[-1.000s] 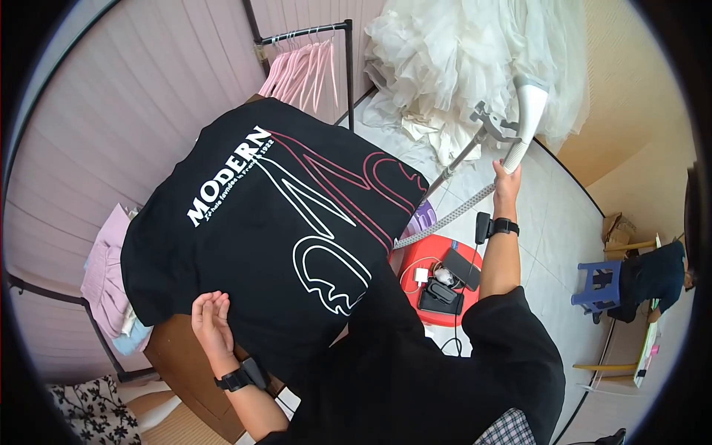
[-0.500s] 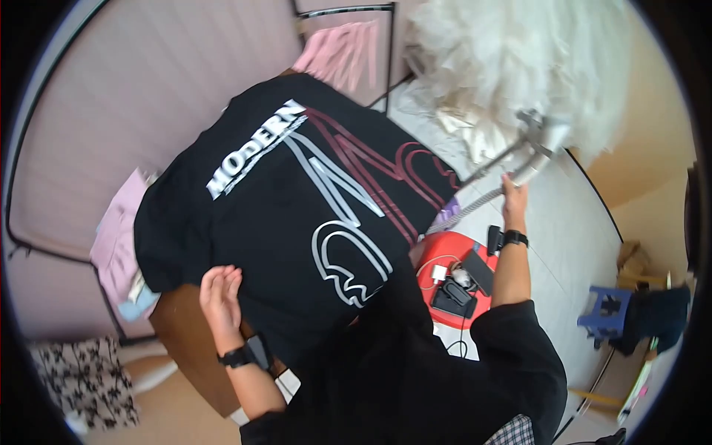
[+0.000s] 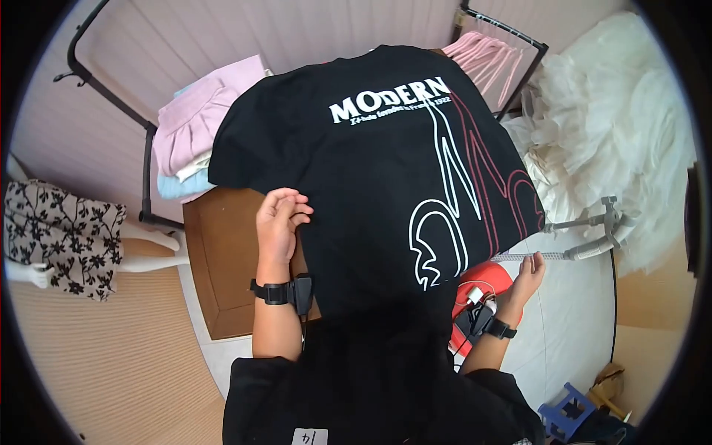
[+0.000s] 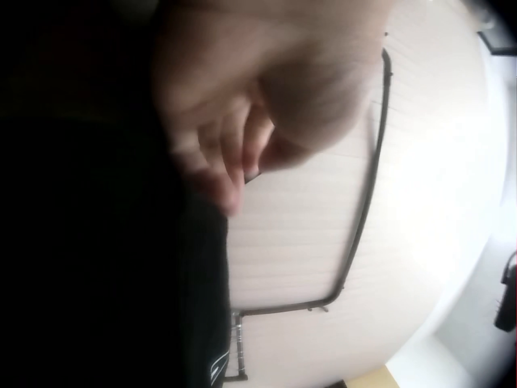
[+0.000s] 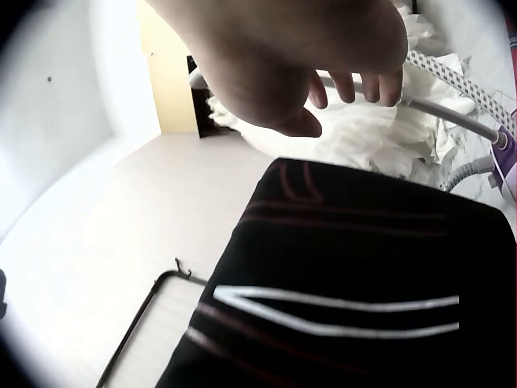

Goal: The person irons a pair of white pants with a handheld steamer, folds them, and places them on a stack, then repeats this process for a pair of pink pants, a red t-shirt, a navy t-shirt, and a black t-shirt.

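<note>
A black T-shirt printed with MODERN and white and red outlines lies spread out in front of me. My left hand is at its near left edge, fingers loosely bent. In the left wrist view, that hand's fingertips come right up to the dark cloth. My right hand is off the shirt's right side, holding nothing, its fingers loosely extended. Just beyond it, a garment steamer's handle rests at the bracket on its pole, with the patterned hose running below.
A red stool bearing chargers and cables stands below my right forearm. Folded pink and blue clothes are stacked left of the shirt, beside a brown wooden surface. Pink hangers and white tulle are at the back right.
My right hand has let go of the steamer handle and drawn back toward me. The head view has turned left, and the left hand stays by the shirt's edge.
</note>
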`<state>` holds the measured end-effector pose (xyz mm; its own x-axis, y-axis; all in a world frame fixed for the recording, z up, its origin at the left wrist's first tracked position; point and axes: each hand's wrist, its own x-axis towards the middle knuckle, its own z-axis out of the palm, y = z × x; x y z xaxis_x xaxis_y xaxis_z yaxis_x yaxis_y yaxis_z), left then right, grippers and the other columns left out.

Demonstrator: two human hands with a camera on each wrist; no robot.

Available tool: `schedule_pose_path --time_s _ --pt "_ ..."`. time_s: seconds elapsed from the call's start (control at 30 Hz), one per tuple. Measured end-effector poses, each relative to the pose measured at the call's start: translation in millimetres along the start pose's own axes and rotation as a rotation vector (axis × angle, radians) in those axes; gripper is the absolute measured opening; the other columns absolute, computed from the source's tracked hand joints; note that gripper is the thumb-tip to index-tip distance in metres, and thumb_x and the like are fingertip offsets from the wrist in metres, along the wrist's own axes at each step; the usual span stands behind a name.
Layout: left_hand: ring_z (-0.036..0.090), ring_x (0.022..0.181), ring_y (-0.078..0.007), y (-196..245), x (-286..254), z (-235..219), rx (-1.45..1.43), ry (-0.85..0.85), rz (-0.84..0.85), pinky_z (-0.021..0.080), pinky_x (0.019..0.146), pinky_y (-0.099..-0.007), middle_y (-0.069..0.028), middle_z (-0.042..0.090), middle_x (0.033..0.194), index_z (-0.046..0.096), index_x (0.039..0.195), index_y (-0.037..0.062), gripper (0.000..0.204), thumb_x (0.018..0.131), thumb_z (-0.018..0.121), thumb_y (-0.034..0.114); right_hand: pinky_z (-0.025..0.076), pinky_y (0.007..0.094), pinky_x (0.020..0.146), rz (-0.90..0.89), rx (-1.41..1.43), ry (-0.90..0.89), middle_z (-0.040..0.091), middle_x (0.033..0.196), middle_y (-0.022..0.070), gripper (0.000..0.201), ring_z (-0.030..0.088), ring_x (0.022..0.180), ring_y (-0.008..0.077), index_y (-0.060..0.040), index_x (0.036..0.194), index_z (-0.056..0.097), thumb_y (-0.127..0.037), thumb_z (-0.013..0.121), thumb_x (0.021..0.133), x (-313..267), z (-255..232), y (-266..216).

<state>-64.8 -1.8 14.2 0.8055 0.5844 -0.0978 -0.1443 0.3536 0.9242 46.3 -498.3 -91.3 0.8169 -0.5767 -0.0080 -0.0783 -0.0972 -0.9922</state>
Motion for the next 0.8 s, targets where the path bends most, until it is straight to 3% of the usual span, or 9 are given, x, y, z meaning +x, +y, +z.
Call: schedule_pose_path --time_s 0.07,0.17,0.27,0.37,0.5,0.53,0.57,0.7,0.8 --pt "0.064 0.071 -0.0157 5.8 2.2 -9.8 0.038 0.276 0.105 0.054 0.061 -0.0263 -0.0105 0.064 0.091 0.059 0.101 0.0004 0.011 0.096 0.057 0.009 0.04 0.0378 0.106 -0.069 -0.044 -0.052 0.051 0.136 0.0166 0.04 0.05 0.127 0.0261 0.0019 0.132 0.048 -0.001 0.055 0.093 -13.8 5.6 -15.9" --pt "0.062 0.086 -0.0158 18.5 22.7 -42.7 0.197 0.596 0.162 0.053 0.07 -0.0284 -0.0108 0.062 0.101 0.053 0.114 0.0 0.033 0.091 0.068 0.019 0.039 0.0372 0.107 -0.15 -0.047 -0.1 0.053 0.134 0.0166 0.035 0.05 0.128 0.0252 0.0014 0.128 0.052 0.0 0.054 0.094 -26.4 12.1 -49.1" --pt "0.059 0.099 -0.0193 32.2 51.4 -61.9 0.307 0.678 0.144 0.051 0.079 -0.034 -0.0131 0.06 0.111 0.048 0.121 -0.0014 0.053 0.086 0.075 0.028 0.044 0.0371 0.101 -0.221 -0.071 -0.133 0.058 0.127 0.0169 0.031 0.053 0.124 0.0253 0.0022 0.125 0.055 -0.001 0.051 0.095 -33.9 17.7 -77.8" --pt "0.056 0.106 -0.0227 39.5 73.0 -71.9 0.253 0.63 0.068 0.049 0.085 -0.0394 -0.0152 0.057 0.119 0.046 0.124 -0.0022 0.064 0.082 0.079 0.033 0.045 0.0355 0.099 -0.22 -0.012 -0.2 0.059 0.125 0.0146 0.028 0.055 0.121 0.0229 0.0009 0.123 0.056 -0.003 0.051 0.096 -38.0 20.0 -83.4" --pt "0.064 0.085 -0.0216 51.9 75.3 -77.9 0.149 0.541 0.024 0.053 0.075 -0.0347 -0.0113 0.065 0.1 0.058 0.108 -0.0037 0.034 0.086 0.073 0.017 0.046 0.033 0.095 -0.157 0.05 -0.234 0.061 0.121 0.0107 0.023 0.058 0.115 0.0195 -0.0006 0.118 0.059 -0.006 0.052 0.097 -42.7 13.0 -75.3" --pt "0.065 0.075 -0.0203 57.1 71.0 -69.7 0.117 0.512 0.171 0.053 0.071 -0.0323 -0.0094 0.066 0.091 0.061 0.1 -0.0029 0.017 0.088 0.067 0.007 0.047 0.0332 0.094 -0.132 0.051 -0.229 0.062 0.12 0.0105 0.021 0.059 0.113 0.0196 -0.0005 0.116 0.06 -0.005 0.052 0.097 -45.7 10.2 -75.7" --pt "0.064 0.081 -0.0189 61.1 71.4 -68.0 0.134 0.53 0.301 0.053 0.073 -0.0312 -0.0105 0.066 0.094 0.06 0.103 -0.0027 0.016 0.088 0.063 0.002 0.048 0.0334 0.093 -0.105 0.049 -0.223 0.063 0.118 0.0104 0.019 0.06 0.112 0.0197 -0.0004 0.113 0.061 -0.004 0.052 0.096 -48.9 5.5 -75.7" --pt "0.059 0.082 -0.0133 112.1 71.0 -27.4 0.298 0.562 0.659 0.049 0.072 -0.028 -0.0062 0.06 0.09 0.057 0.095 -0.0028 0.011 0.086 0.063 0.001 0.049 0.0319 0.089 -0.09 0.028 -0.202 0.063 0.115 0.0092 0.017 0.061 0.108 0.0186 -0.0005 0.11 0.062 -0.006 0.053 0.097 -49.0 -13.2 -73.7" --pt "0.057 0.069 -0.0125 148.8 92.1 2.0 0.358 0.448 0.687 0.047 0.061 -0.0275 -0.0038 0.059 0.078 0.061 0.095 -0.0021 0.012 0.084 0.062 0.002 0.049 0.0302 0.085 -0.089 0.051 -0.195 0.064 0.11 0.0084 0.017 0.062 0.104 0.0169 -0.0004 0.109 0.063 -0.008 0.054 0.097 -43.7 -24.9 -68.8"
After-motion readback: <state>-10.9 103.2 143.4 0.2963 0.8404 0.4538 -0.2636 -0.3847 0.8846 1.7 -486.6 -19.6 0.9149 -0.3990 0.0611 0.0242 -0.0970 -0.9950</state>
